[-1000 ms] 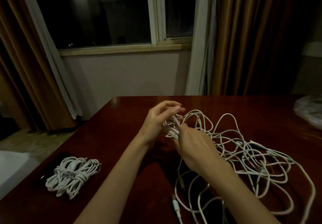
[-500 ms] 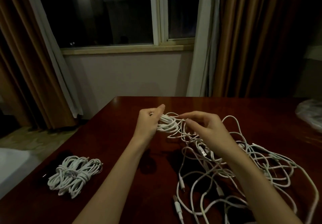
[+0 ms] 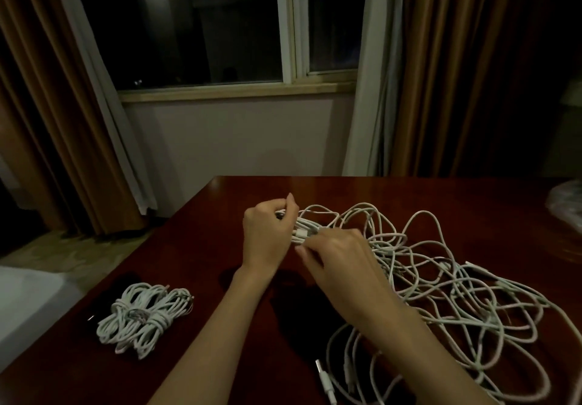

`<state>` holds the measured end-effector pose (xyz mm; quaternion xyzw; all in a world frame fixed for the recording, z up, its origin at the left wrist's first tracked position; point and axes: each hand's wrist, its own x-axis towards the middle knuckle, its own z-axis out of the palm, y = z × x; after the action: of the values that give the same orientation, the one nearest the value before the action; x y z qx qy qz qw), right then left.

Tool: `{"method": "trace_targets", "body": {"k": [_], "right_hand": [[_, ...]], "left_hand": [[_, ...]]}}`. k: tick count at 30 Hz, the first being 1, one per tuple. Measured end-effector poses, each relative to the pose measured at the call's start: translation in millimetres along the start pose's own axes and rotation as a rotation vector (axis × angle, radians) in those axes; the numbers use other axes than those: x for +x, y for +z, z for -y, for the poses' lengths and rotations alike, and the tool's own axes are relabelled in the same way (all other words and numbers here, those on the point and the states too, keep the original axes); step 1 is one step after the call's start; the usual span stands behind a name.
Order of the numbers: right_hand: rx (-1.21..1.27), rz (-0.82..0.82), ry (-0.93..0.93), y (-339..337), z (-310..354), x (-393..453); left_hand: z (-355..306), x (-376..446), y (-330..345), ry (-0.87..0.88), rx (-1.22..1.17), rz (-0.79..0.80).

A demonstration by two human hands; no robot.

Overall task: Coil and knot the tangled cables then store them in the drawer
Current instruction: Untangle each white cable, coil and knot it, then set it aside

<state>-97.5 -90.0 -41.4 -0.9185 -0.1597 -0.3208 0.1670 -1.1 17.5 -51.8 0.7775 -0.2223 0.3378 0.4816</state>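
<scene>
A small coil of white cable [image 3: 301, 229] is held above the dark red table [image 3: 195, 262]. My left hand [image 3: 267, 234] grips the coil with curled fingers. My right hand [image 3: 340, 259] is just right of it, fingers curled round a strand of the same cable near the coil. A big tangle of white cables [image 3: 447, 291] spreads over the table to the right, joined to the coil. Knotted bundles of white cable [image 3: 141, 316] lie at the near left of the table.
A loose plug end [image 3: 324, 376] lies near the table's front edge. A pale plastic bag [image 3: 567, 203] sits at the far right. A dark flat object [image 3: 104, 294] lies under the bundles. Curtains and a window stand behind the table.
My right hand has come back down and toward me beside the coil, wrapping the strand around it. My left hand keeps hold of the coil, which looks tighter.
</scene>
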Motion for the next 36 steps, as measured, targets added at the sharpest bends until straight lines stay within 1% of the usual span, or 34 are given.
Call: {"method": "trace_targets", "body": {"k": [3, 6, 8, 10, 12, 14, 18, 21, 23, 24, 27, 28, 30, 32, 34, 36], "right_hand": [[0.084, -0.001, 0.065, -7, -8, 4], [0.217, 0.031, 0.145, -14, -16, 6], [0.303, 0.073, 0.171, -19, -17, 7], [0.377, 0.093, 0.185, -23, -18, 7], [0.454, 0.058, 0.201, -26, -20, 6], [0.525, 0.047, 0.208, -29, -21, 7], [0.833, 0.084, 0.304, -30, -26, 8], [0.954, -0.004, 0.372, -27, -34, 10], [0.996, -0.021, 0.458, -22, -37, 11], [1.055, 0.003, 0.513, -20, -38, 10], [1.389, 0.111, 0.650, -15, -35, 8], [1.416, 0.104, 0.668, -14, -34, 8], [1.331, 0.044, 0.686, -10, -28, 7], [1.159, -0.019, 0.688, -1, -23, 6], [0.930, -0.042, 0.624, 9, -20, 7], [0.723, -0.027, 0.537, 14, -17, 6]], "left_hand": [[3, 1, 2, 0.078, 0.030, 0.108], [2, 3, 0, 0.088, -0.051, 0.192], [-1, 3, -2, 0.102, -0.077, 0.236], [-1, 1, -2, 0.106, -0.087, 0.313], [-1, -2, 0, 0.102, -0.066, 0.392], [-3, -4, 1, 0.115, -0.065, 0.420], [-12, -6, 3, 0.030, -0.209, 0.389], [-15, -9, 11, -0.064, -0.368, 0.354], [-19, -9, 12, -0.149, -0.451, 0.361], [-21, -9, 13, -0.183, -0.482, 0.352], [-26, -10, 13, -0.308, -0.612, 0.323], [-27, -10, 14, -0.349, -0.647, 0.319], [-29, -13, 15, -0.436, -0.713, 0.280], [-30, -15, 16, -0.492, -0.731, 0.228], [-32, -17, 19, -0.537, -0.711, 0.165], [-30, -17, 22, -0.558, -0.641, 0.108]]}}
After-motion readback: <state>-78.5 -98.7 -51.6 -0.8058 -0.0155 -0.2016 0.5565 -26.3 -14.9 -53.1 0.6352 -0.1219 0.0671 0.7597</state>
